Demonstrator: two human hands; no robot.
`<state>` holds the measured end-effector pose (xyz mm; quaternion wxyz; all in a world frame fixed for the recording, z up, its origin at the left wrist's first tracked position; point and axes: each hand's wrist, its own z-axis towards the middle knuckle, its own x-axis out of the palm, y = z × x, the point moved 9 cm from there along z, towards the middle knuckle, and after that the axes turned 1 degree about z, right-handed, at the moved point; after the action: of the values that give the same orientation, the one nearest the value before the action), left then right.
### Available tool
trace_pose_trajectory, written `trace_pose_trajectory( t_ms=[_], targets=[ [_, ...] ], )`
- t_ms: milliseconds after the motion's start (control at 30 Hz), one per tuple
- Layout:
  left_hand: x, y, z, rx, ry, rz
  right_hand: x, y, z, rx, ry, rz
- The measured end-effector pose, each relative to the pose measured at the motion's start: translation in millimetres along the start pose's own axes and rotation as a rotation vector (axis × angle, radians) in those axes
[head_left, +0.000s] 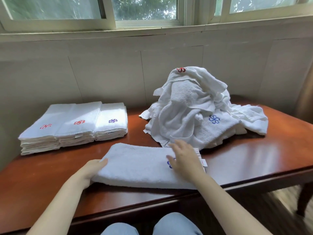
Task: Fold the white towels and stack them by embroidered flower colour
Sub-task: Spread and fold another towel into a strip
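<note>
A white towel [137, 165], folded into a long strip, lies across the near middle of the wooden table [254, 155]. Its blue embroidered flower peeks out beside my right hand [183, 158], which rests flat on the strip's right part with fingers spread. My left hand [92, 168] grips the strip's left end, thumb on top. At the back left stand three stacks of folded towels: two with a red flower on top [45, 133] [78, 128] and one with a blue flower [111, 122]. A heap of unfolded towels [194, 112] rises at the back right.
The table stands against a pale wall under windows. Its front edge runs just above my knees in blue jeans [176, 224]. A table leg [304, 197] shows at the right over a wooden floor.
</note>
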<state>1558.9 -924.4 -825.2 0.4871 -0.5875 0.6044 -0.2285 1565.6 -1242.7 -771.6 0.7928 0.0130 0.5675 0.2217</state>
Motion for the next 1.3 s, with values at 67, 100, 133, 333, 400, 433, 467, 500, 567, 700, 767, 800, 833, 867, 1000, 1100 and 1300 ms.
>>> trace_pose_trajectory(
  t_ms=[67, 100, 133, 333, 400, 433, 467, 500, 567, 700, 767, 800, 833, 867, 1000, 1100, 1300],
  targets=[
    [-1, 7, -2, -0.062, 0.005, -0.232, 39, 10, -4, -0.023, 0.262, -0.012],
    [-1, 12, -4, -0.092, -0.003, -0.37, 50, 7, -5, 0.012, 0.327, -0.009],
    [-1, 15, -6, -0.109, -0.024, -0.51, 55, 3, -4, 0.05, 0.339, 0.006],
    [15, 33, -40, 0.035, -0.361, -0.851, 64, -2, 9, 0.142, 0.367, -0.045],
    [41, 20, -50, 0.086, -0.413, -0.681, 61, -1, 17, 0.104, 0.384, -0.042],
    [49, 12, -56, 0.07, -0.483, -0.528, 58, -1, 22, 0.072, 0.385, -0.03],
    [52, 4, -61, 0.071, -0.501, -0.44, 55, -1, 26, 0.045, 0.384, -0.015],
    [52, 0, -56, 0.073, -0.508, -0.371, 53, -2, 30, 0.035, 0.391, 0.004],
    [67, -15, -29, 0.134, -0.346, -0.228, 52, -9, 36, 0.082, 0.448, 0.061],
    [45, -24, -7, 0.293, -0.343, -0.187, 61, -15, 46, 0.161, 0.531, 0.12],
    [44, -27, -8, 0.334, -0.357, -0.254, 64, -15, 48, 0.188, 0.47, 0.183],
    [49, -25, -6, 0.338, -0.328, -0.287, 66, -15, 49, 0.217, 0.441, 0.262],
    [52, -22, -5, 0.342, -0.292, -0.295, 67, -14, 50, 0.252, 0.424, 0.361],
    [53, -19, -5, 0.341, -0.256, -0.279, 68, -12, 51, 0.291, 0.426, 0.471],
    [60, -24, -7, 0.377, -0.049, -0.126, 75, 18, 46, 0.395, 0.596, 1.054],
    [61, -30, -17, 0.371, 0.065, -0.157, 79, 37, 47, 0.378, 0.693, 1.276],
    [15, -75, -28, 0.504, 0.078, -0.357, 53, 78, 85, 0.259, 0.635, 1.36]
  ],
)
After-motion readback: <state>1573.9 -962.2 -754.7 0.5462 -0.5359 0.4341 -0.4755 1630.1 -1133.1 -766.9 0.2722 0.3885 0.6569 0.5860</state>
